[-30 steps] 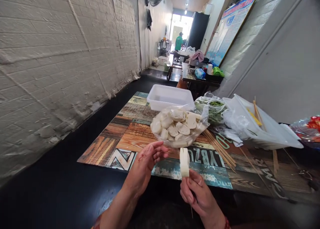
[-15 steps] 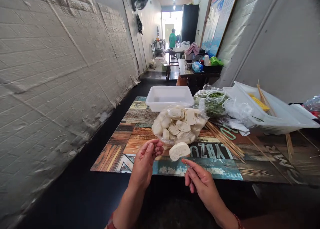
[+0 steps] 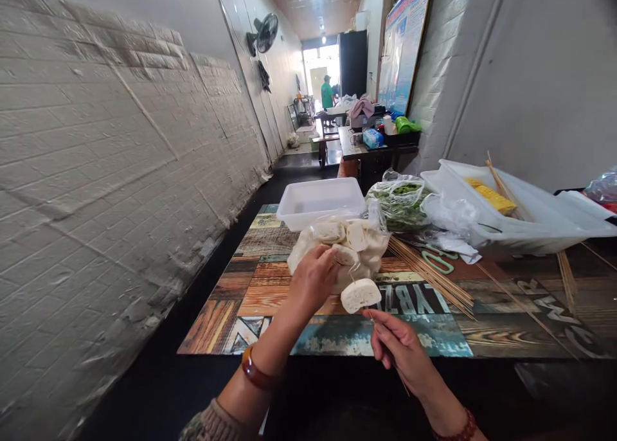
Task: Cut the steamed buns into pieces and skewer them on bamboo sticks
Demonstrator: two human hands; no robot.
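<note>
My right hand (image 3: 398,341) is closed on a thin wooden skewer (image 3: 403,383). A thick white slice (image 3: 360,296), pitted with small holes, is threaded on it just beyond my fingertips, and the skewer's tip pokes out above. My left hand (image 3: 315,283) is at the clear plastic bag of white slices (image 3: 299,253), fingers bent against another white slice (image 3: 344,256) at its front. Its fingertips are partly hidden, but they seem to pinch that slice. More slices lie piled in the bag on the wood-patterned tabletop (image 3: 226,277).
Behind the bag stands a white plastic tub (image 3: 321,217). To the right are a bag of green leaves (image 3: 400,203), loose skewers (image 3: 434,280), green-handled scissors (image 3: 436,261) and a white tray (image 3: 540,232) holding a yellow packet (image 3: 491,197). A person (image 3: 328,94) in green stands far back.
My left hand has moved forward and right, from beside the bag to the slices. My right hand holds the skewered slice slightly farther right. The view has tilted up a little.
</note>
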